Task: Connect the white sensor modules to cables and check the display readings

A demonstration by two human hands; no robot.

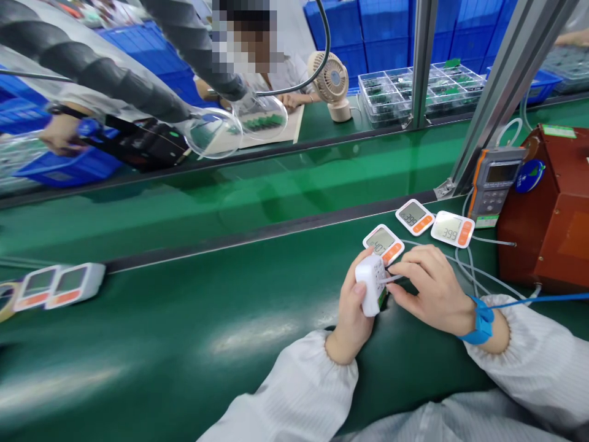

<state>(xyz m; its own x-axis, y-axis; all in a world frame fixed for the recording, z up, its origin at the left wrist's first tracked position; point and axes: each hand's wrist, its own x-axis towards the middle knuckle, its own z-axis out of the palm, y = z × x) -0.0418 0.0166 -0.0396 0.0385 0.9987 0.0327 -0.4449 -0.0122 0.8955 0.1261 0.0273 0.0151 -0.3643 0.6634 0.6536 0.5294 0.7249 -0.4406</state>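
Note:
A white device [369,283] stands on edge in my left hand [353,307], its side with several small openings turned to the right. My right hand [426,285] pinches a thin pale tube [391,279] whose end meets that side; whether it is fully seated I cannot tell. A blue wrist strap [479,322] circles my right wrist. Just beyond my hands lies a white monitor [383,243] with orange buttons and a lit display. Two more such monitors, one tilted [414,217] and one level [452,229], rest to its right, both reading about 399.
Right of my hands stand a handheld meter [497,184] and a brown metal box [545,227] with tubes. Two monitors [59,287] lie far left. Beyond the bench edge are a green conveyor [257,184], a fan [329,83], compartment trays [386,92] and a co-worker's hand [294,99].

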